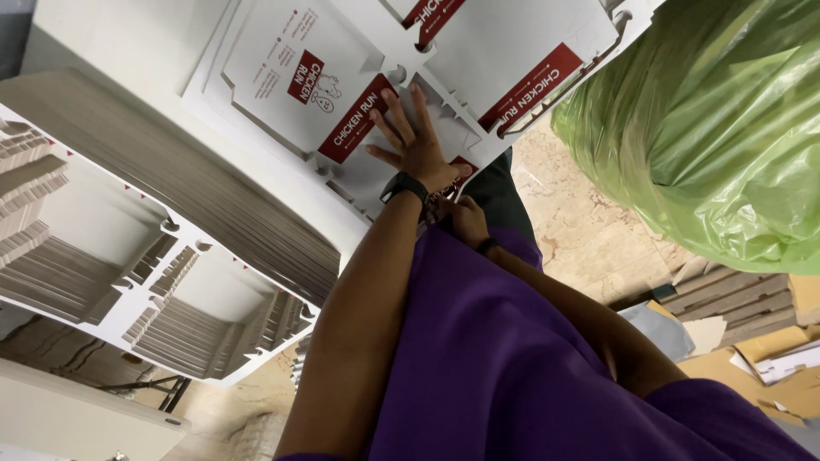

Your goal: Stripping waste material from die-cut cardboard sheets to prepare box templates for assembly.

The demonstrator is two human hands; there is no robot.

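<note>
A pale stone floor (589,230) shows beneath tall stacks of flat grey-white die-cut cardboard blanks (205,222) that fill the left of the view, with a bulging green plastic bag (726,128) to the right. The left hand (416,141) lies spread wide, palm down, on the topmost flat white carton blank with red printed panels (282,85), pressing it without gripping. The right hand (465,218) sits just below, at the blank's near edge by a red flap; whether it pinches that edge I cannot tell. The step looks like holding the sheet steady at its edge; folding would need a firm pinch there.
</note>
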